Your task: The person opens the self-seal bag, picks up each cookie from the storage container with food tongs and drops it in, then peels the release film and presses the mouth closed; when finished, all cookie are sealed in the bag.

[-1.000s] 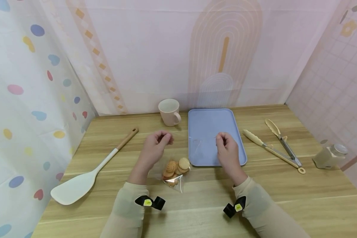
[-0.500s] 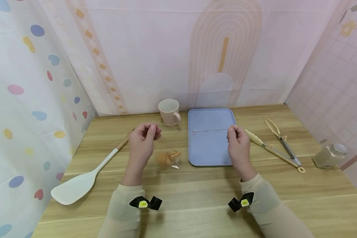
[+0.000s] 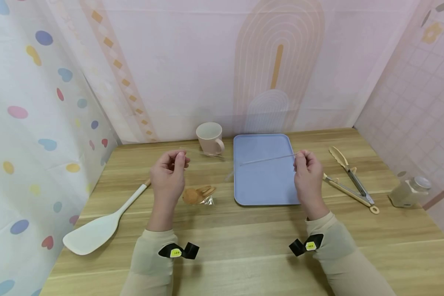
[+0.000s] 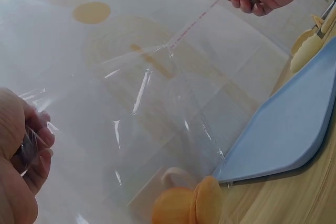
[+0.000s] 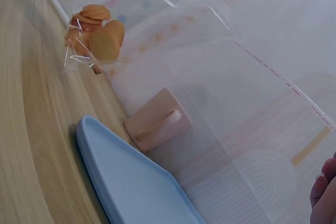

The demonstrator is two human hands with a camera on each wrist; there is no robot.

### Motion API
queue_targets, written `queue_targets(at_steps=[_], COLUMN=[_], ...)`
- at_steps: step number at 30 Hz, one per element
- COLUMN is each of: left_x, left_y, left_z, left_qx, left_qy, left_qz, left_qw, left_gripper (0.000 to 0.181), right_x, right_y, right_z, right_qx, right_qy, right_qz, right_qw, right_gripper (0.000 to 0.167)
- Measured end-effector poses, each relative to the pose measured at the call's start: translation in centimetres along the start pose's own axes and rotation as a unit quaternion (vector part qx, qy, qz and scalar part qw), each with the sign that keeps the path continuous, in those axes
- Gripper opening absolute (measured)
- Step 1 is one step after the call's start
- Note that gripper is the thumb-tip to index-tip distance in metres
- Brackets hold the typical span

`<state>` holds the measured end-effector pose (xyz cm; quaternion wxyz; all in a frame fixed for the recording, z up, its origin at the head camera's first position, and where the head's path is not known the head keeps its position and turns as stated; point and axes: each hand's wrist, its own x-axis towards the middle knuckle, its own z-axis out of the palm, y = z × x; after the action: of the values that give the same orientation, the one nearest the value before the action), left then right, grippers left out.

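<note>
My left hand [image 3: 168, 174] pinches the edge of a clear plastic bag [image 4: 126, 98], which hangs below it above the table. Several golden-brown cookies [image 3: 197, 195] lie in the bag's bottom; they show better in the right wrist view as cookies [image 5: 105, 40]. My right hand [image 3: 308, 176], out to the right above the tray's edge, pinches one end of a thin clear strip with small red print [image 5: 283, 80]. In the left wrist view the strip [image 4: 197, 22] stretches from the bag's edge to the right hand's fingertips. The bag's transparent outline is hard to see in the head view.
A blue tray [image 3: 264, 189] lies between and beyond the hands, with a pink mug [image 3: 209, 137] to its left. A white spatula [image 3: 92, 236] rests at the left. Tongs [image 3: 351, 185] and a lidded glass jar [image 3: 408, 193] are at the right.
My hands have moved apart, left hand leftward and right hand rightward, both farther from me. The bag of cookies has shifted left and up with the left hand, and more of the strip shows.
</note>
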<state>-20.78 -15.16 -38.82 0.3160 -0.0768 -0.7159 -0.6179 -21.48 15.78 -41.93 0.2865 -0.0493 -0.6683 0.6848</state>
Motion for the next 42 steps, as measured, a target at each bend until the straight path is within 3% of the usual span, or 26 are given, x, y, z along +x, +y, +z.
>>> queue_targets(at_steps=[6, 14, 17, 20, 25, 28, 31, 33, 36, 40, 42], left_x=[0.2, 0.4, 0.4, 0.5, 0.8, 1.0, 1.0, 1.0, 0.9, 0.9, 0.9], left_y=[-0.2, -0.3, -0.5, -0.6, -0.8, -0.9, -0.9, -1.0, -0.9, -0.6, -0.5], left_z=[-0.3, -0.7, -0.6, -0.4, 0.2, 0.4, 0.6, 0.7, 0.9, 1.1, 1.2], left_qx=[0.016, 0.018, 0.033, 0.052, 0.073, 0.076, 0.078, 0.080, 0.083, 0.083, 0.081], left_qy=[-0.004, 0.001, 0.000, 0.004, 0.006, 0.000, -0.004, -0.005, -0.006, -0.007, -0.009], left_qz=[0.039, 0.045, 0.059, 0.076, 0.105, 0.117, 0.122, 0.124, 0.124, 0.124, 0.123], left_qw=[0.9991, 0.9988, 0.9977, 0.9957, 0.9918, 0.9902, 0.9894, 0.9891, 0.9888, 0.9889, 0.9890], left_gripper=[0.021, 0.021, 0.019, 0.018, 0.016, 0.015, 0.014, 0.015, 0.015, 0.014, 0.015], right_x=[0.4, 1.5, 1.9, 2.3, 3.1, 3.6, 4.0, 4.3, 4.4, 3.5, 2.5], right_y=[-0.4, -0.8, -1.1, -1.5, -2.1, -2.4, -2.9, -3.1, -3.0, -1.6, -0.5], right_z=[-0.4, -1.8, -3.4, -5.7, -9.7, -11.7, -12.9, -13.4, -13.7, -13.1, -12.3], right_qx=[0.006, 0.062, 0.025, -0.071, -0.229, -0.288, -0.337, -0.360, -0.402, -0.426, -0.419], right_qy=[0.011, 0.031, 0.008, -0.040, -0.115, -0.124, -0.105, -0.090, -0.082, -0.135, -0.182], right_qz=[0.004, 0.005, 0.008, 0.011, -0.025, -0.069, -0.133, -0.178, -0.261, -0.322, -0.331], right_qw=[0.9999, 0.9976, 0.9996, 0.9966, 0.9664, 0.9472, 0.9261, 0.9112, 0.8735, 0.8347, 0.8255], right_gripper=[0.018, 0.020, 0.019, 0.021, 0.027, 0.028, 0.024, 0.021, 0.015, 0.005, 0.004])
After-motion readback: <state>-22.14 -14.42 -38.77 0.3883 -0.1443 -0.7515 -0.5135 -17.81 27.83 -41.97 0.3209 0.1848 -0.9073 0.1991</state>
